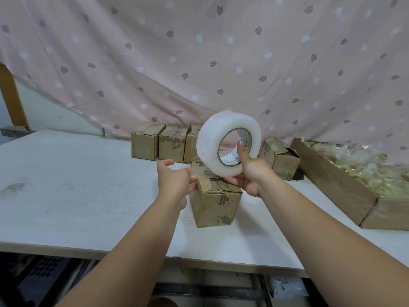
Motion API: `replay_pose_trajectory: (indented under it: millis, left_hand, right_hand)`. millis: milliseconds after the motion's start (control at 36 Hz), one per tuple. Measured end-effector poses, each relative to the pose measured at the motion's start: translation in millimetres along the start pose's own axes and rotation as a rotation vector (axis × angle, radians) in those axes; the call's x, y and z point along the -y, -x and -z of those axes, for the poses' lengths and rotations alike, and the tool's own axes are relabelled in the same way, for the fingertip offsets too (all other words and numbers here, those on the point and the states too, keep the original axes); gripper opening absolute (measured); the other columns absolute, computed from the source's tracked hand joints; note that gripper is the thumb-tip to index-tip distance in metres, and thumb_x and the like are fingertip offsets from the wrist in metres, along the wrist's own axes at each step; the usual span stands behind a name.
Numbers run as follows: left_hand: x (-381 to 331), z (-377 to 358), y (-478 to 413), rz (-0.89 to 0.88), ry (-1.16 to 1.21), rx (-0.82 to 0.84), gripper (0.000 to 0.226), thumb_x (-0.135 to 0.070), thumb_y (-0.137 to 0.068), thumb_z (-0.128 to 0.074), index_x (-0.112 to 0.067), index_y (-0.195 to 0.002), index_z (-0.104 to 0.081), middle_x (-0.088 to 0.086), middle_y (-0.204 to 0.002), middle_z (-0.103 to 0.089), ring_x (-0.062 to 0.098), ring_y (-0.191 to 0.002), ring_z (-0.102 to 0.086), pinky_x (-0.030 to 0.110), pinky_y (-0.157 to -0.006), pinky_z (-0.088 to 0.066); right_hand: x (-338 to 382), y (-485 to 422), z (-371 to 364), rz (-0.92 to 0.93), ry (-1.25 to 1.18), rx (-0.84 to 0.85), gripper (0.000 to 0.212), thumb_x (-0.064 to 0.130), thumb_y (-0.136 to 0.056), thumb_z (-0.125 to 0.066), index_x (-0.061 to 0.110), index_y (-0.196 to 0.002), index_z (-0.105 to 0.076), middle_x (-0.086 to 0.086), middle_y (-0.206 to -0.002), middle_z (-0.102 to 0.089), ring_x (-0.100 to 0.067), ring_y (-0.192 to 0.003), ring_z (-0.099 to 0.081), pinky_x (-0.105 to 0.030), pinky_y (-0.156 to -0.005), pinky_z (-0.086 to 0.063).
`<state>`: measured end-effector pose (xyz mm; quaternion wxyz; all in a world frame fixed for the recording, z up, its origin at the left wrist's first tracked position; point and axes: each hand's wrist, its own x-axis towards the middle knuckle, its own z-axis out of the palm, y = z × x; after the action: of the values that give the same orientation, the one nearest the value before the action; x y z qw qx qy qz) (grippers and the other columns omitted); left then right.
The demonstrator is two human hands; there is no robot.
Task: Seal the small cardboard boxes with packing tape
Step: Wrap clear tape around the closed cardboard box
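Curling round the tape roll (212,142), the fingers of the right hand (250,176) cup its lower rim from beneath while the thumb (242,151) hooks through the printed cardboard core, so I read that grip as firm. The roll is lifted off the table, tilted, its open core facing me, just above the back of the small box (214,202).

On the left hand (174,180) the fingertips (193,178) are drawn together at the box's upper left edge, pinching what looks to me like the tape end (194,171), a clear film that is hard to make out against the cardboard.

The small box stands on the white table (77,196) between both wrists, flaps down on top, its printed sides scuffed. Behind it, three more boxes (146,140) sit side by side along the far edge, and another box (281,158) stands tilted just right of the roll. Further right lies a long cardboard tray (332,180) filled with crinkled clear packets (365,160). A pink leaf-print cloth (199,63) hangs across the background.
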<state>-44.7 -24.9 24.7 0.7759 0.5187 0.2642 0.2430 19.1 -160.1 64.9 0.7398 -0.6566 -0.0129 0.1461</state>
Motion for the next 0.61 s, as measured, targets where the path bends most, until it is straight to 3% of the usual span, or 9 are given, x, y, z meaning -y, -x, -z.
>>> replay_pose_trajectory:
  millis: [278, 389, 444, 556, 611]
  left_hand:
    - [13, 2, 4, -0.095, -0.097, -0.008, 0.037, -0.003, -0.095, -0.053, -0.026, -0.117, -0.035, 0.011, -0.094, -0.057, 0.016, -0.065, -0.062, 0.021, -0.059, -0.054]
    - [17, 1, 5, -0.147, -0.182, -0.033, 0.036, -0.006, -0.095, -0.053, -0.026, -0.118, -0.034, 0.005, -0.08, -0.055, 0.016, -0.065, -0.063, 0.031, -0.069, -0.057]
    - [21, -1, 5, -0.19, -0.283, -0.058, 0.037, -0.012, -0.095, -0.054, -0.025, -0.124, -0.035, 0.003, -0.077, -0.055, 0.016, -0.066, -0.061, 0.037, -0.07, -0.054]
    - [28, -6, 8, -0.174, -0.328, -0.088, 0.039, -0.024, -0.097, -0.054, -0.023, -0.13, -0.032, -0.003, -0.078, -0.052, 0.011, -0.068, -0.052, 0.031, -0.061, -0.044]
    - [30, -9, 9, -0.126, -0.325, -0.086, 0.039, -0.025, -0.098, -0.05, -0.022, -0.131, -0.029, -0.002, -0.082, -0.051, 0.012, -0.072, -0.051, 0.033, -0.067, -0.042]
  right_hand:
    - [-1, -1, 0, -0.004, -0.004, 0.007, 0.041, 0.052, -0.093, -0.053, 0.011, -0.089, -0.054, -0.011, -0.08, -0.068, -0.021, -0.064, -0.067, -0.028, -0.049, -0.058]
    - [-1, -1, 0, 0.006, 0.0, 0.017, 0.041, 0.053, -0.093, -0.052, 0.012, -0.089, -0.055, -0.011, -0.082, -0.068, -0.021, -0.066, -0.068, -0.029, -0.051, -0.059]
    - [-1, -1, 0, 0.008, -0.002, 0.017, 0.041, 0.053, -0.093, -0.052, 0.011, -0.089, -0.055, -0.011, -0.082, -0.068, -0.021, -0.066, -0.068, -0.029, -0.052, -0.059]
    - [-1, -1, 0, 0.003, -0.007, 0.016, 0.042, 0.053, -0.093, -0.052, 0.011, -0.09, -0.055, -0.011, -0.085, -0.068, -0.022, -0.068, -0.068, -0.029, -0.051, -0.059]
    - [-1, -1, 0, 0.0, -0.013, 0.014, 0.041, 0.053, -0.093, -0.052, 0.012, -0.09, -0.054, -0.011, -0.084, -0.068, -0.021, -0.068, -0.067, -0.029, -0.051, -0.059]
